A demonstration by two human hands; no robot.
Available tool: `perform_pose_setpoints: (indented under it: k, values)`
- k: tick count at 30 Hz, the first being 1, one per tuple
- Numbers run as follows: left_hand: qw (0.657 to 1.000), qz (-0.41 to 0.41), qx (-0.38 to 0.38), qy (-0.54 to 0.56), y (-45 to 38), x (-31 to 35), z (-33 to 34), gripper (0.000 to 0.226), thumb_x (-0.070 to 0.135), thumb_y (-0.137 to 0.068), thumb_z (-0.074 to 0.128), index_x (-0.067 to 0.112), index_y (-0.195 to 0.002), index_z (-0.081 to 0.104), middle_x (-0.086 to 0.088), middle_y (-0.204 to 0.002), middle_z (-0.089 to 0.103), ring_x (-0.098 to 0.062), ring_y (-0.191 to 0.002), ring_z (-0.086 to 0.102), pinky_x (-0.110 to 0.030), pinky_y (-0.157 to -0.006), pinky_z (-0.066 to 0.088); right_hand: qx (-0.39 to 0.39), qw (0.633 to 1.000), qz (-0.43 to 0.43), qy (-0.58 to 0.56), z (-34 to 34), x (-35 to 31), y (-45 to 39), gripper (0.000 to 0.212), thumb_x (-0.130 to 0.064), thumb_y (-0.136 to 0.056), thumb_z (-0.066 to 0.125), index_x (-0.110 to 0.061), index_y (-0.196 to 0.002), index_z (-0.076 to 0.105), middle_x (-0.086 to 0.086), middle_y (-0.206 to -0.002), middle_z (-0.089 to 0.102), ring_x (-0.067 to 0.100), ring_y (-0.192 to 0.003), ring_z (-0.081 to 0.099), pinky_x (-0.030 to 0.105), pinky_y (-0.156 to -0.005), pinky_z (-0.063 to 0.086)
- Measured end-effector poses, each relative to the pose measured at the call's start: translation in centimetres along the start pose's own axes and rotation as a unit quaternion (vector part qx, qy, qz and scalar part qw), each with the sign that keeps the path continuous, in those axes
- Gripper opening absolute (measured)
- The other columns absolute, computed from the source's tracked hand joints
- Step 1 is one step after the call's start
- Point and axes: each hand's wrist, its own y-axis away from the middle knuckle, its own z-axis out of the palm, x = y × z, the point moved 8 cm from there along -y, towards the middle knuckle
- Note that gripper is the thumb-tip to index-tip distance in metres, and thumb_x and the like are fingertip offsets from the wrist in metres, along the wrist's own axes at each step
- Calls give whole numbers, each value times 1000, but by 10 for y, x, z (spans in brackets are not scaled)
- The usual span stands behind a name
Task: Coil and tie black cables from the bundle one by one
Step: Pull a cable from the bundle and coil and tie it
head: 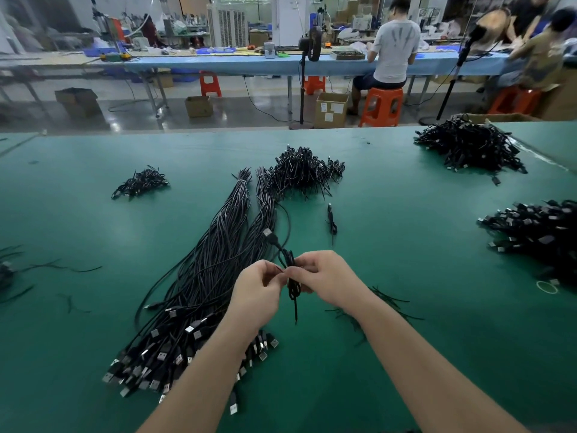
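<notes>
A long bundle of black USB cables [215,276] lies on the green table [406,354], plugs fanned out toward me at the lower left. Above it, my left hand [259,292] and my right hand [324,279] meet at a small coiled black cable [293,285]. The right hand grips the coil's middle; the left hand pinches a thin tie at its side. The cable's USB plug [268,232] sticks up beyond the hands, and a loose end hangs below the coil.
Heaps of coiled black cables lie at the far centre [303,173], far left [140,184], far right [468,148] and right edge [537,232]. One tied cable [331,221] lies alone. Loose ties [374,307] sit under my right forearm. People work at a bench behind.
</notes>
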Motion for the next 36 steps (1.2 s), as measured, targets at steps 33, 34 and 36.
perform_pose_setpoints:
  k: [33, 34, 36]
  values:
    - [875, 365, 103, -302, 31, 49, 8, 11, 3, -93, 62, 13, -88, 61, 0, -81, 63, -19, -65, 47, -28, -67, 33, -92, 916, 157, -359, 26, 29, 1, 8, -18, -98, 62, -11, -95, 60, 1, -64, 62, 13, -53, 55, 25, -51, 49]
    - [852, 400, 100, -322, 35, 51, 12, 9, 3, -93, 62, 11, -88, 62, -1, -82, 63, -22, -64, 47, -29, -68, 32, -116, 892, 177, -399, 30, 32, 3, 8, -17, -98, 61, -12, -92, 59, 1, -64, 58, 13, -53, 51, 23, -50, 45]
    - [860, 400, 85, -304, 35, 48, 13, 9, 5, -94, 59, 11, -88, 63, 0, -82, 63, -21, -65, 48, -29, -68, 34, -132, 899, 169, -382, 29, 36, 4, 10, -20, -99, 60, -16, -90, 59, 1, -65, 57, 13, -57, 51, 24, -54, 43]
